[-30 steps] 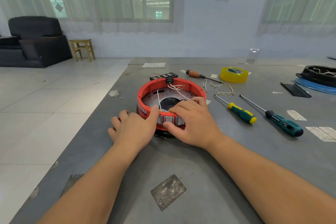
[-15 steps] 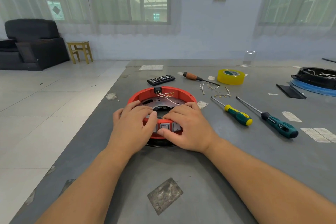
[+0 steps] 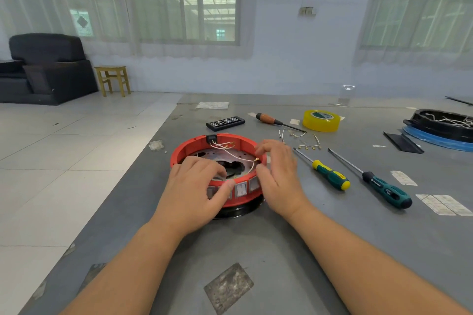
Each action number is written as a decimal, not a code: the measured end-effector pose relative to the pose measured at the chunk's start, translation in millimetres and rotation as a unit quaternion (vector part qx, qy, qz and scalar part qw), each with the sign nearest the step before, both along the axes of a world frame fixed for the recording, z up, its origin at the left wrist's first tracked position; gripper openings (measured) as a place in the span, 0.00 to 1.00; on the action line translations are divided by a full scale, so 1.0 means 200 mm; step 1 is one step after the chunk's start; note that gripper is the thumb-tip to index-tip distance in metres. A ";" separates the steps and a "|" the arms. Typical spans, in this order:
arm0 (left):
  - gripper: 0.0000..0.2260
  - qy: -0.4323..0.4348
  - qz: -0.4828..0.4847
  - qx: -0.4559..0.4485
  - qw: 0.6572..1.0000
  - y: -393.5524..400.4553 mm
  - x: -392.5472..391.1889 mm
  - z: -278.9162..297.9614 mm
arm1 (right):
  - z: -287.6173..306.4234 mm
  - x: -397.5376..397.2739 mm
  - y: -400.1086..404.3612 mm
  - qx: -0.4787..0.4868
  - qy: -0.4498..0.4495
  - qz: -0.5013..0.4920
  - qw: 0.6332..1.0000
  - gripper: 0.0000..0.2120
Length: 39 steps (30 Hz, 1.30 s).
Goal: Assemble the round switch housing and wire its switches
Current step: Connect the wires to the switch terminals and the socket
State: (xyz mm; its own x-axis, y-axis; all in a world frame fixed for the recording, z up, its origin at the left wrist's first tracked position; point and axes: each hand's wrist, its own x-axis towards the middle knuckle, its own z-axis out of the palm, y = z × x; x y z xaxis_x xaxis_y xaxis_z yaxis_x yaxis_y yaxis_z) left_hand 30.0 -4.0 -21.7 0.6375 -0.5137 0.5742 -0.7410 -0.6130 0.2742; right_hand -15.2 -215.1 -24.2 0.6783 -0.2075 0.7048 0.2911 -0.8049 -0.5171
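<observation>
Housing: the red round switch housing [image 3: 220, 161] is seated on a black base on the grey table [image 3: 281, 250], straight ahead of the person, between the two hands.
Switches: a row of rocker switches [image 3: 241, 189] is set into the near wall, facing the person; one black switch [image 3: 211, 138] is fitted at the far wall.
Wires: thin white wires [image 3: 231, 152] are run from the far black switch across the interior toward the near-right rim, ending in small ring terminals.
Left hand: the left hand [image 3: 197, 186] is laid over the near-left rim, fingers curled into the interior, thumb pressed on the outer wall beside the switch row; the rim is judged to be gripped.
Right hand: the right hand [image 3: 279, 174] is held at the right rim, fingers apart and loosely bent; the free wire end lies just inside its fingertips. Contact cannot be told, owing to blur.
Key relation: the loose terminal lies inward and left of the right fingertips, the wire's long axis running back toward the far switch; the right hand is nearer.
Change: half a second ago both hands were pressed together over the near switches; the right hand has since been moved off to the right rim, uncovering the switches.
Nearby: two green screwdrivers [image 3: 330, 175] and yellow tape [image 3: 321, 120] are lying to the right.
</observation>
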 end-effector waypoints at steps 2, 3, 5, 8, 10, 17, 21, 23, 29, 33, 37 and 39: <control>0.18 -0.042 -0.010 0.027 0.999 -0.01 -0.01 0.00 | 0.00 0.02 -0.09 0.088 0.073 -0.072 0.991 0.07; 0.18 -0.060 -0.011 0.033 0.998 -0.02 -0.02 0.00 | 0.00 0.03 -0.14 0.101 0.125 -0.095 0.982 0.07; 0.19 -0.071 -0.005 0.038 0.997 -0.04 -0.01 0.00 | -0.04 0.05 -0.21 0.079 0.209 -0.126 0.967 0.07; 0.19 -0.046 0.022 0.014 0.999 -0.05 0.00 -0.03 | -0.09 0.11 -0.22 -0.001 0.263 -0.144 0.954 0.13; 0.19 -0.022 0.045 -0.003 0.999 -0.07 0.01 -0.04 | -0.09 0.17 -0.22 -0.042 0.288 -0.151 0.945 0.15; 0.15 0.009 0.100 -0.042 0.994 -0.14 0.06 -0.08 | -0.07 0.51 -0.31 -0.140 0.320 -0.197 0.916 0.18; 0.17 0.014 0.114 -0.058 0.992 -0.14 0.09 -0.12 | -0.04 0.72 -0.40 -0.146 0.343 -0.245 0.895 0.22; 0.17 0.011 0.116 -0.065 0.991 -0.15 0.11 -0.13 | -0.03 0.82 -0.43 -0.132 0.359 -0.259 0.887 0.24; 0.17 0.010 0.117 -0.073 0.990 -0.15 0.12 -0.14 | -0.04 0.97 -0.50 -0.079 0.421 -0.251 0.868 0.33; 0.17 0.006 0.118 -0.072 0.990 -0.15 0.11 -0.13 | -0.06 0.94 -0.50 -0.099 0.427 -0.224 0.870 0.33; 0.17 0.008 0.117 -0.072 0.990 -0.14 0.10 -0.11 | -0.06 0.84 -0.45 -0.144 0.427 -0.191 0.872 0.33; 0.16 0.011 0.117 -0.072 0.990 -0.14 0.10 -0.10 | -0.08 0.76 -0.41 -0.167 0.416 -0.168 0.878 0.32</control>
